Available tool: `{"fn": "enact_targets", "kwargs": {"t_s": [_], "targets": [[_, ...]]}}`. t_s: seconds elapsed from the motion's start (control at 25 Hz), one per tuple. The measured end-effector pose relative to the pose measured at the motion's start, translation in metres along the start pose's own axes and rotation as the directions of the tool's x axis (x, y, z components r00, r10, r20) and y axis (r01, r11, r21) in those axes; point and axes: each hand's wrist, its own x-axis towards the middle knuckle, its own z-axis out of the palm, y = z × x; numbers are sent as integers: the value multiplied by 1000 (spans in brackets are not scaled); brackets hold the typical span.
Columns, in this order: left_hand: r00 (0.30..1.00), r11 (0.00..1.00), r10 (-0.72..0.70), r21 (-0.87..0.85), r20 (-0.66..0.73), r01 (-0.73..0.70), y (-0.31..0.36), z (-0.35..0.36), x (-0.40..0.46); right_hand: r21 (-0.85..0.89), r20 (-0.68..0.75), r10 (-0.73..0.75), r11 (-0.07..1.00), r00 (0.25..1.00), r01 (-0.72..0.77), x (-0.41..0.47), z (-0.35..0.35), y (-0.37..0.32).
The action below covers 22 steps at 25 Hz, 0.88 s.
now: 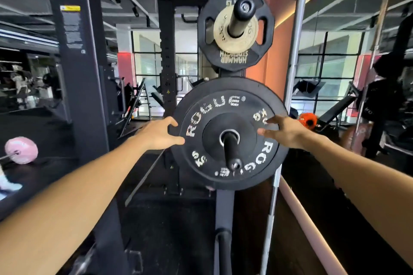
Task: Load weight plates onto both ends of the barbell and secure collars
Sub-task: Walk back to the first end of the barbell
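A black Rogue bumper plate (230, 172) hangs on a storage peg (232, 152) of the rack, straight ahead. My left hand (158, 135) is at the plate's left rim, spread in a C shape, with the thumb tip on the plate's face. My right hand (285, 131) lies on the right side of the face with its fingers straight. Neither hand is clearly wrapped around the rim. A pink plate (21, 149) sits on the end of a barbell at the far left.
Above, a black Hammer Strength plate (234, 58) and a small gold plate (234, 35) share an upper peg. A steel barbell (297, 51) stands upright to the right. A thick rack upright (76, 73) stands to the left. A pink bar (308, 225) slants at lower right, with benches behind.
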Motion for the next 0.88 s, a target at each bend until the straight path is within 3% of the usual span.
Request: {"fn": "enact_targets", "kwargs": {"t_s": [0.2,0.32,0.4,0.48,0.64,0.76,0.88], "targets": [[976,992,-117,-23,182,123,-36,57,-103,21,96,-19,1000,995,17,-83,69,9],[916,977,-203,13,347,212,-73,116,-172,40,152,-8,999,988,2,-148,145,33],[859,959,-264,23,438,283,-96,157,-223,27,273,31,999,961,-40,-198,197,48],[780,939,-300,26,549,343,-124,202,-286,5,460,121,990,880,-139,-259,254,65],[548,830,-449,103,706,548,-186,273,-427,-62,748,244,951,617,-302,-387,351,82],[389,694,-552,148,738,705,-228,295,-526,-172,861,291,938,416,-299,-468,404,78],[243,557,-584,164,774,814,-272,304,-620,-261,908,318,939,274,-223,-542,454,59]]}}
